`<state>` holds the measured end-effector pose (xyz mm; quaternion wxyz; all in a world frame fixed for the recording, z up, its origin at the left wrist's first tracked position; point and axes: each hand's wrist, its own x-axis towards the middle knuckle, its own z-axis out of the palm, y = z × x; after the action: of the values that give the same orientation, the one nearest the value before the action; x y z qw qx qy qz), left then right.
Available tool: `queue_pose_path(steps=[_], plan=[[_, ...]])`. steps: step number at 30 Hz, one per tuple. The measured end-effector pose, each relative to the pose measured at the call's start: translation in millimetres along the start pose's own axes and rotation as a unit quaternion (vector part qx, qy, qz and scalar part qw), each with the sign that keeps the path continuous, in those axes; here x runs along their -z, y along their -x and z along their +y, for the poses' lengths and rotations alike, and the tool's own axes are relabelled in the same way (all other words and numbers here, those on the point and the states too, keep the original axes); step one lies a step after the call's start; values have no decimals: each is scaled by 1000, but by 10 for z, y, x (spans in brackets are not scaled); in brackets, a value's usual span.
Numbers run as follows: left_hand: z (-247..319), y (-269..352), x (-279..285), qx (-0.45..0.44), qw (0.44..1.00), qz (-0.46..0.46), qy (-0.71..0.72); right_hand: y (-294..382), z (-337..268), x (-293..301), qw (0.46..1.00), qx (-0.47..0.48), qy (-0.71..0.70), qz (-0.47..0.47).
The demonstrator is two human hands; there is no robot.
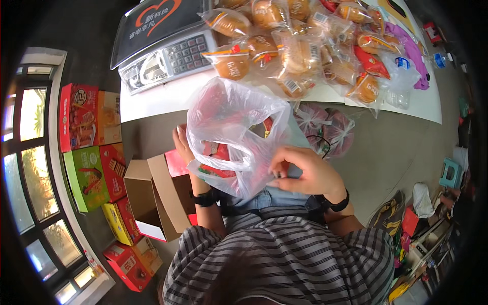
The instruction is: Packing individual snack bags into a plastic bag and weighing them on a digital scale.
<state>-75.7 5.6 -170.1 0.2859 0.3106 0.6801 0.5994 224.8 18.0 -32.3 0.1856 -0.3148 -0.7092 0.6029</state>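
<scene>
In front of my lap stands a white translucent plastic carrier bag point(228, 110), its handle loops facing me. Red packets point(216, 152) show through the openings and the thin film. My left hand point(183, 144) is against the bag's left side, fingers raised; part of it is hidden behind the film, so its grip cannot be seen. At the bag's right side is my right hand point(305, 171), thumb and index finger apart with a gap between them. Those fingertips are close to the film, and no object shows between them.
A white table point(152, 106) ahead bears a digital scale point(164, 57) and many wrapped bread buns point(263, 45). Tied plastic bags point(337, 133) lie beneath its edge. An open cardboard box point(141, 187) and printed cartons point(85, 175) stand left. A teal stool point(451, 173) is far right.
</scene>
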Motion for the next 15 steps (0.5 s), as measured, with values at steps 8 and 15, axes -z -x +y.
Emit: queue_pose_path(steps=[8, 15], plan=[[810, 166, -232, -381, 924, 9, -7, -464, 7, -436, 934, 32, 263, 238], [1176, 282, -493, -431, 836, -196, -279, -333, 20, -303, 963, 66, 245, 88]])
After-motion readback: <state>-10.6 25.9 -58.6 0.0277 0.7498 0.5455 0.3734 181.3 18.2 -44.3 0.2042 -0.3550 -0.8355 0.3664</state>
